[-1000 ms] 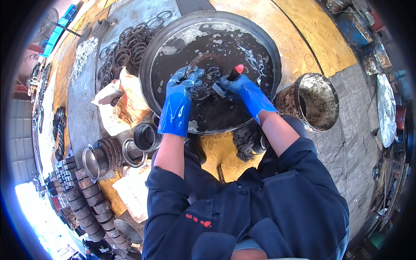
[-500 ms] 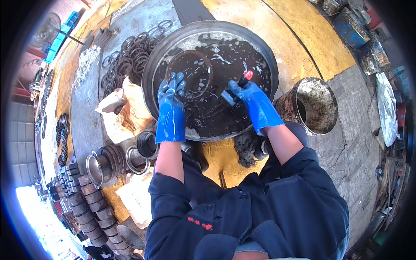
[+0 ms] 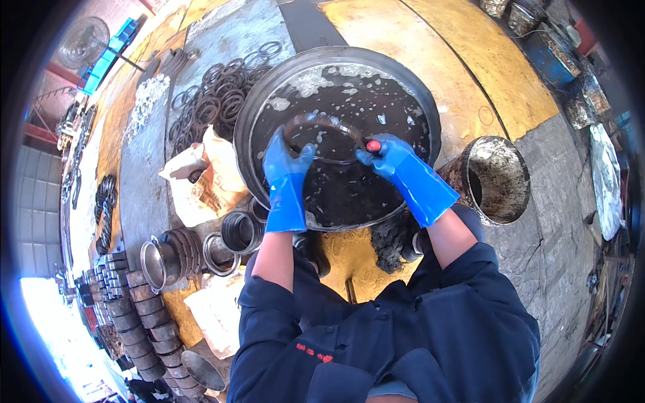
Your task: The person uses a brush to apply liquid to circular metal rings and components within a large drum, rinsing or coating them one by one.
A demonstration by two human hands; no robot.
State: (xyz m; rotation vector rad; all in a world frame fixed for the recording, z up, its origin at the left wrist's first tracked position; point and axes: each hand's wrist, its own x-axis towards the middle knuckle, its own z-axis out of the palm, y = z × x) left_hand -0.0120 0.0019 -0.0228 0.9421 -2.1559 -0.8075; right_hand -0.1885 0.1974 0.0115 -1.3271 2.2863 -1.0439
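A wide round metal basin point(image 3: 336, 55) holds dark liquid point(image 3: 356, 195) with pale foam patches. My left hand point(image 3: 287, 161), in a wet blue glove, grips the left side of a thin brown metal ring point(image 3: 316, 119). The ring is tilted above the liquid and partly blurred. My right hand point(image 3: 395, 160), gloved in blue too, is closed at the ring's right side around a hand tool with a red handle end point(image 3: 373, 146). The tool's working end is hidden by the glove and ring, so I cannot tell whether it touches the metal.
Many dark rings point(image 3: 218, 94) lie heaped left of the basin, near a torn paper sack point(image 3: 205, 185). Flanged metal rings point(image 3: 156, 263) and stacked cylinders point(image 3: 141, 336) stand lower left. A crusted open bucket point(image 3: 500, 178) lies tilted on the right.
My right hand has brought the red-ended tool over to the ring's right side. The ring has tipped flatter, and my left fingers have closed on its edge. The whole view has shifted slightly.
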